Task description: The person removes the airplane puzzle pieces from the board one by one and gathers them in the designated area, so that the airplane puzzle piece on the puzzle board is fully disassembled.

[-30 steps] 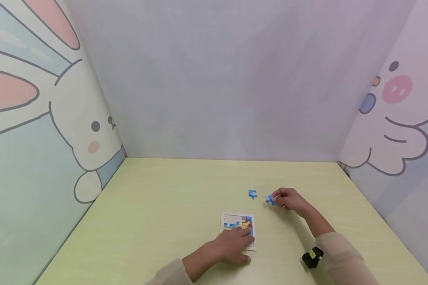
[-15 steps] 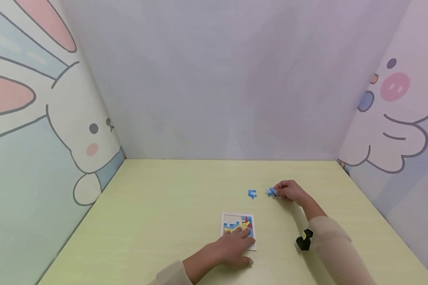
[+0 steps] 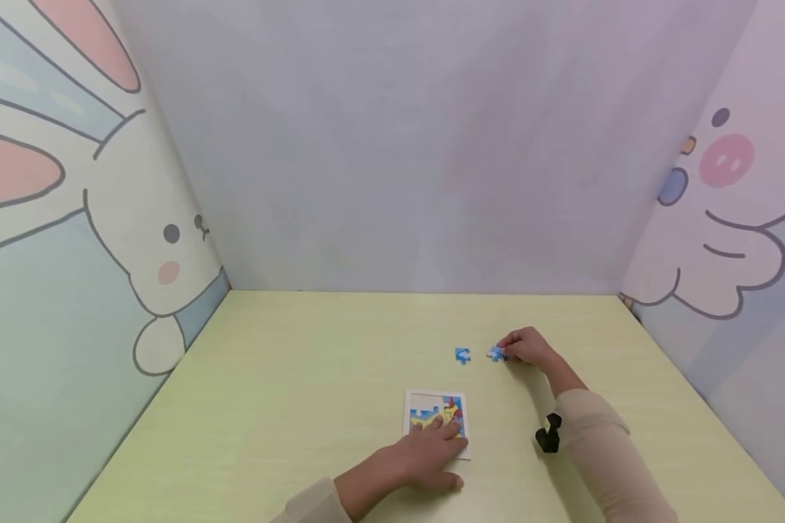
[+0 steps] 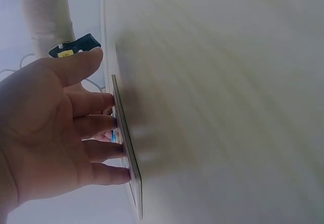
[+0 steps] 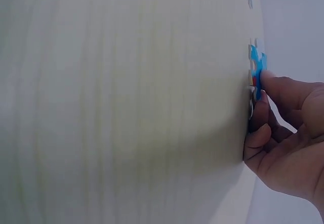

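A white-framed jigsaw puzzle (image 3: 425, 402) lies on the table, partly filled with blue, yellow and red pieces. My left hand (image 3: 428, 454) rests across its lower part, fingers straight and spread; the left wrist view shows the fingertips of that hand (image 4: 55, 127) pressing on the board. Farther right, my right hand (image 3: 528, 347) pinches a blue jigsaw piece (image 5: 259, 74) between thumb and finger, low at the tabletop. A lighter blue-and-white piece (image 3: 493, 353) seems to lie under or against it; the overlap is unclear. Another blue-and-white piece (image 3: 462, 355) lies flat to the left.
The pale yellow-green table (image 3: 288, 378) meets a grey back wall (image 3: 392, 145). Side panels carry a cartoon rabbit (image 3: 163, 254) and a pig (image 3: 726, 218). A black wrist device (image 3: 549, 434) sits at my right sleeve.
My right hand has moved away from me with the pinched piece, then slightly left, lower to the table. The left hand stays on the puzzle board.
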Demonstrator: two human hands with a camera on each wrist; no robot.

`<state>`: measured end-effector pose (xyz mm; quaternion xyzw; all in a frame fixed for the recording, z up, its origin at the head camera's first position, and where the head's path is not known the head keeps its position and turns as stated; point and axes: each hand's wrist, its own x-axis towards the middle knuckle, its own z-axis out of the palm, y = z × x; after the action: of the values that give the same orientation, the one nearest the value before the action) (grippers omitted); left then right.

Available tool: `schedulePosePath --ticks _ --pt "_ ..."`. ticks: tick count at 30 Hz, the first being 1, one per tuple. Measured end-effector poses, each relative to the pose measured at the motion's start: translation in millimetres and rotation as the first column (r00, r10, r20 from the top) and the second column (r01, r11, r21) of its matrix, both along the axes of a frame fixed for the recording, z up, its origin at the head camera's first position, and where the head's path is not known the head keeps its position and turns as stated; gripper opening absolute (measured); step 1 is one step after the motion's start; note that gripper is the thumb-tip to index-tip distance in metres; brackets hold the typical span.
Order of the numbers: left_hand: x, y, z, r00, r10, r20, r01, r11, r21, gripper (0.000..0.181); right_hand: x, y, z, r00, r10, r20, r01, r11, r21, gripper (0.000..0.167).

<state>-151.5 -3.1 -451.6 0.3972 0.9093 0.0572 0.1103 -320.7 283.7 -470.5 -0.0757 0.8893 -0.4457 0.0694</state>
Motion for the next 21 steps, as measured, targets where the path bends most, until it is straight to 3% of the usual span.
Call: schedulePosePath --ticks 4,8,14,21 --pt "-1.2 1.2 1.4 1.0 -0.011 -0.025 0.01 1.0 -0.018 0.055 0.8 0.7 1.6 0.998 0.051 -0.035 -0.051 0.999 -0.002 0.012" --pt "-2.6 1.7 2.5 0.999 -0.023 -0.035 0.022 0.999 -0.033 0.055 0.0 -2.8 1.2 1.0 -0.008 -0.006 0.008 0.999 0.037 0.013" --pt "-3.8 1.5 1.7 1.0 -0.028 0.0 0.028 1.0 -0.013 0.053 0.9 -6.8 0.0 0.998 -0.058 -0.001 0.058 0.995 0.086 0.012" --pt "-4.2 1.8 2.9 0.999 -0.027 0.032 0.027 1.0 0.001 0.05 0.3 -8.0 -2.4 0.995 -0.096 0.017 0.094 0.993 0.071 0.013"
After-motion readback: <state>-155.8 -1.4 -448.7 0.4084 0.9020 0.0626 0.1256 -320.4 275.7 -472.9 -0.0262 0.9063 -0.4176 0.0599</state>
